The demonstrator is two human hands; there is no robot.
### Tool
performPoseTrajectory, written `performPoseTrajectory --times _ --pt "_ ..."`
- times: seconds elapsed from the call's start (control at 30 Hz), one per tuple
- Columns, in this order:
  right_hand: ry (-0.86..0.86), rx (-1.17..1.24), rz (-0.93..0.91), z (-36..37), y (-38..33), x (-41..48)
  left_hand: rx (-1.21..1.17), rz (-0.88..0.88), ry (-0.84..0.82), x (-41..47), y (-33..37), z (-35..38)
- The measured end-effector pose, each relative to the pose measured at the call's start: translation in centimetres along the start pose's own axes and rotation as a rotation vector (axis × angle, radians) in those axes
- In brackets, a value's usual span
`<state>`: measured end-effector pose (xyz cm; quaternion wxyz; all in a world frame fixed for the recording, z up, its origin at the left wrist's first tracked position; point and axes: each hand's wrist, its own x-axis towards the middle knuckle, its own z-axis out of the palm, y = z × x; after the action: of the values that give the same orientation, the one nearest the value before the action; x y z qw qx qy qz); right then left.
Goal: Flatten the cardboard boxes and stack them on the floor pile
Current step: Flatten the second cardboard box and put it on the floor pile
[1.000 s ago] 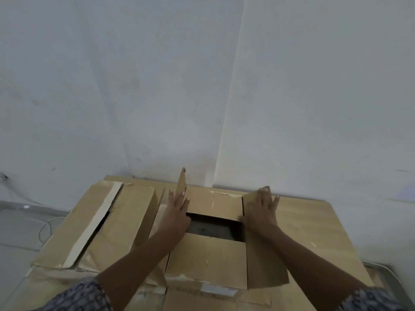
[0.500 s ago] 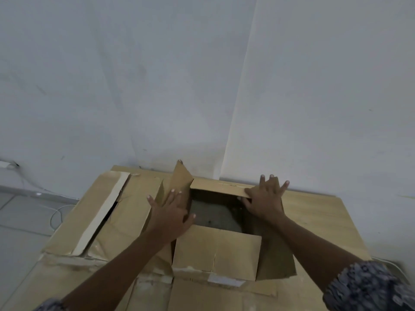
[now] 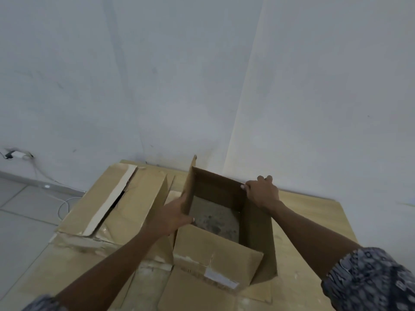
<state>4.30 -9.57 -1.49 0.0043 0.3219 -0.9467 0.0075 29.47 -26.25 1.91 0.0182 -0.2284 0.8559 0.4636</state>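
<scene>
The cardboard box (image 3: 213, 248) is finished in tan on its outer faces and flaps. Its inner walls (image 3: 215, 187) are shown in a darker, shadowed brown. The bottom (image 3: 213, 212) is grey, mottled with dark blotches. A white label (image 3: 221, 278) is carried on the near flap. The pile of flattened cardboard (image 3: 314, 221) is coloured the same tan and is crossed at the left by an off-white tape strip (image 3: 112, 198). The wall (image 3: 157, 75) is painted pale grey-white, with faint darker streaks. The floor tiles (image 3: 22, 221) are light grey. A white cable (image 3: 64, 204) is seen on them. The right sleeve (image 3: 370, 281) is patterned in dark blue-grey with pale ringed spots.
</scene>
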Motion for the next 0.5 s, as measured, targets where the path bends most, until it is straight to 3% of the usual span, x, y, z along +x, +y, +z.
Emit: performPoseTrajectory --times 0.37,0.5 --pt "-0.036 0.275 0.018 0.5 -4.0 -3.8 -0.035 0.124 -0.032 4.6 1.4 4.2" --pt "-0.092 0.405 0.045 0.8 -5.7 -4.8 -0.226 0.061 -0.050 6.3 3.3 6.4"
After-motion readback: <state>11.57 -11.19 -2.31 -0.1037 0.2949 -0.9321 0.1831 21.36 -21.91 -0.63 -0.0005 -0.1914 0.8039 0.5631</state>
